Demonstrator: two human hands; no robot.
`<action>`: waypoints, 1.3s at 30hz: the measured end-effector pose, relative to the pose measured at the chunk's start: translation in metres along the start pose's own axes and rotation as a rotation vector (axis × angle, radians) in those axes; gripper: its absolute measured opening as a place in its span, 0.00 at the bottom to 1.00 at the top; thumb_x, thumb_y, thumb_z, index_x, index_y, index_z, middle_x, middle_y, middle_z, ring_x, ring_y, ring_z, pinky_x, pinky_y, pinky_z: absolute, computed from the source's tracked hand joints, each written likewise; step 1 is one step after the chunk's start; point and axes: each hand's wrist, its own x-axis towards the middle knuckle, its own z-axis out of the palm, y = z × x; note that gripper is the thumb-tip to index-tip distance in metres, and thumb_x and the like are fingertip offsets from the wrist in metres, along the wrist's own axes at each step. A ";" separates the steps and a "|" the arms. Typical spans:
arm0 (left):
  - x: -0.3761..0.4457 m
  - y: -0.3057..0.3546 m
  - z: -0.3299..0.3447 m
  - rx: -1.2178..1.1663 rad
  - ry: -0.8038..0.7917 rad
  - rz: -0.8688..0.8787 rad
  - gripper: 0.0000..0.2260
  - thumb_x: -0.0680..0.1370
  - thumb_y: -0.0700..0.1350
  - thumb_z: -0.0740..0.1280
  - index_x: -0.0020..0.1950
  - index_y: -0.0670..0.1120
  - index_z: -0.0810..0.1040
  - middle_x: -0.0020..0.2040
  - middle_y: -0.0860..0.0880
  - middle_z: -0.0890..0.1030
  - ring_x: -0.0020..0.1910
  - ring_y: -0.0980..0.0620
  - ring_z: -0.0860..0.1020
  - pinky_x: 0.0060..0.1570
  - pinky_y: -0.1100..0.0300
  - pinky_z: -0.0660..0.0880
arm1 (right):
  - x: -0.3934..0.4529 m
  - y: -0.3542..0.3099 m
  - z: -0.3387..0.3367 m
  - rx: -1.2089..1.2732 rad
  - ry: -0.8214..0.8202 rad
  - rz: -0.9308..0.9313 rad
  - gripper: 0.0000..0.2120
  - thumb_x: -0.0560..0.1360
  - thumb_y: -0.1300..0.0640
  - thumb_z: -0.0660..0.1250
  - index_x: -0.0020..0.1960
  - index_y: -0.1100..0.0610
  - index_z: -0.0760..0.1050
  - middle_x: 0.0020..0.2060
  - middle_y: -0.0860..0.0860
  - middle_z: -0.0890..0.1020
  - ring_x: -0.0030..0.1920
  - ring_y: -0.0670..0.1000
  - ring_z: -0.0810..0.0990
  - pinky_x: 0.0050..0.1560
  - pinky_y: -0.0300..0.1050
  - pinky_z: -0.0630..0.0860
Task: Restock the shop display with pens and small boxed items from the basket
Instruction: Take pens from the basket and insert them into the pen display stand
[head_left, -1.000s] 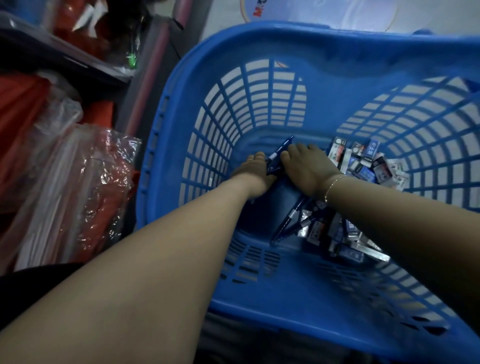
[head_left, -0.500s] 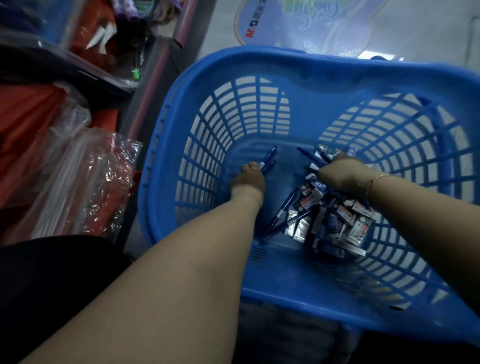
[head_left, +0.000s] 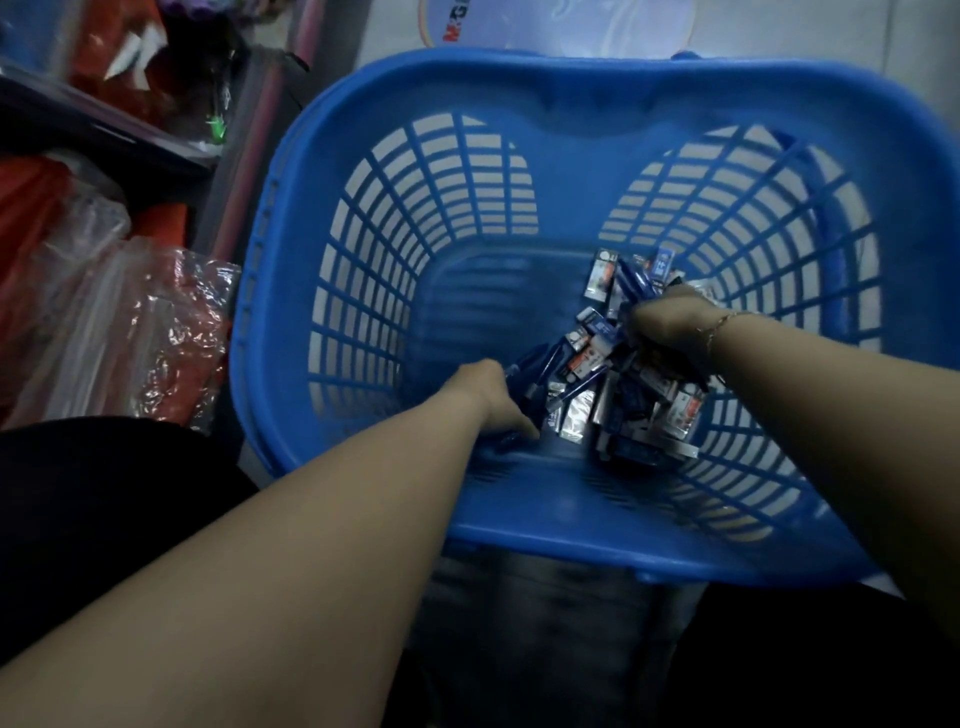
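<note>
A big blue plastic basket (head_left: 322, 218) with slotted walls fills the view. On its floor, toward the right, lies a heap of small boxed items (head_left: 649, 410) mixed with dark blue pens (head_left: 550, 374). My left hand (head_left: 488, 395) is down at the near left of the heap, fingers curled round dark blue pens. My right hand (head_left: 670, 327), with a thin bracelet at the wrist, grips a bundle of blue pens (head_left: 636, 283) above the far side of the heap. The picture is dim and a little blurred.
Clear plastic bags with red goods (head_left: 130, 322) lie left of the basket. A dark shelf edge (head_left: 104, 130) runs at the upper left. Pale floor with a printed sticker (head_left: 519, 26) shows beyond the basket's far rim.
My left hand has drawn back from the basket's far end to the near side of the heap. My right hand has shifted right and up with pens in it.
</note>
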 end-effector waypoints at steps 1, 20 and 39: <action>-0.001 0.003 0.006 0.053 0.008 -0.013 0.23 0.64 0.53 0.79 0.48 0.44 0.72 0.46 0.46 0.77 0.44 0.46 0.76 0.41 0.57 0.73 | 0.001 0.000 0.000 -0.008 0.000 -0.006 0.08 0.71 0.62 0.64 0.49 0.62 0.73 0.39 0.61 0.76 0.34 0.56 0.75 0.35 0.47 0.75; 0.020 0.007 0.011 -0.014 0.269 -0.127 0.16 0.75 0.50 0.68 0.59 0.44 0.75 0.54 0.44 0.78 0.51 0.43 0.77 0.41 0.56 0.71 | 0.018 0.010 -0.003 0.195 -0.004 0.046 0.07 0.73 0.66 0.61 0.36 0.65 0.73 0.26 0.59 0.74 0.21 0.53 0.70 0.21 0.38 0.69; -0.244 0.058 -0.148 -1.209 -0.436 0.171 0.08 0.74 0.46 0.66 0.47 0.43 0.81 0.38 0.49 0.81 0.16 0.61 0.56 0.15 0.71 0.51 | -0.243 -0.103 -0.068 1.182 -0.532 -0.106 0.12 0.76 0.50 0.64 0.38 0.56 0.74 0.23 0.49 0.72 0.18 0.44 0.61 0.19 0.34 0.60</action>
